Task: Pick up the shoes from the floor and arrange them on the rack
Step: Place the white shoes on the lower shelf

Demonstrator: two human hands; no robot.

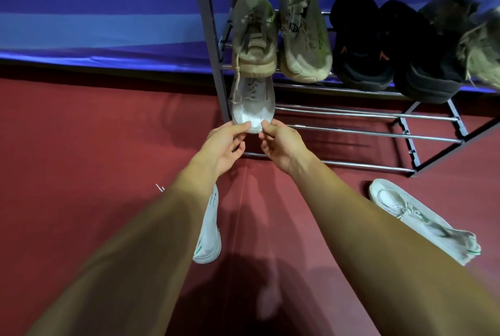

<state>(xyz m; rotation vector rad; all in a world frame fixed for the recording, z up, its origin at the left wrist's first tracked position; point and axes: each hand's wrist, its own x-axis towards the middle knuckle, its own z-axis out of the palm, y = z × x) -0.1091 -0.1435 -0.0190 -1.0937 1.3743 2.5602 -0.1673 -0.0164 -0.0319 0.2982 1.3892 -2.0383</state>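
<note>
the pale grey laced sneaker (253, 103) sits at the left end of the lower bars of the metal rack (351, 134); the left hand (227, 143) and right hand (281, 146) pinch its near heel. tan sneakers (254, 32) and black shoes (359, 43) fill the tier above. two white sneakers (422, 219) lie on the red floor (108, 132), not yet racked.

- At the centre of the frame, the left hand (226, 146) and right hand (281, 146) pinch the near end of a grey-white shoe (253, 103) from either side.
- That shoe lies over the lower bars of the metal rack (351, 134), beside its left post.
- On the tier above sit a laced tan shoe (254, 32), a second tan shoe (304, 40) and two black shoes (359, 43).
- On the red floor (81, 146) lie one white shoe (209, 230), partly behind the left forearm, and another white shoe (422, 219) at lower right.
</note>
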